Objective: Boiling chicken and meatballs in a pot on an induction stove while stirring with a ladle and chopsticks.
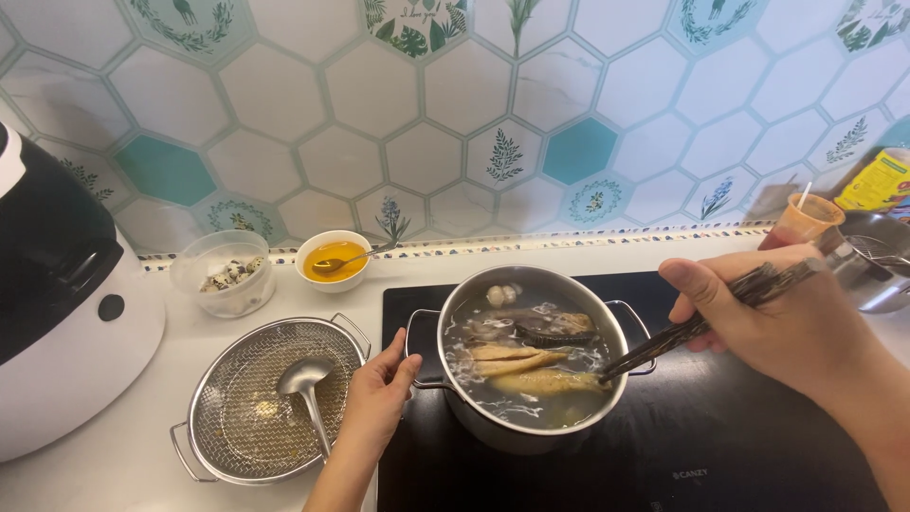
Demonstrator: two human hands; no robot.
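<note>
A steel pot [455, 327] stands on a black cooktop [739, 427], filled with dark broth and pieces of chicken [540, 370]. My left hand [379, 393] grips the pot's left handle. My right hand [768, 318] holds dark chopsticks [706, 318], their tips dipped into the broth at the pot's right side, beside the chicken.
Left of the pot sits a steel mesh strainer [251, 455] with a ladle [305, 384] in it. Behind are a clear bowl of speckled eggs [227, 275] and a small bowl of yellow liquid with a spoon [332, 261]. A white appliance [57, 294] fills the left; an orange cup [806, 220] stands right.
</note>
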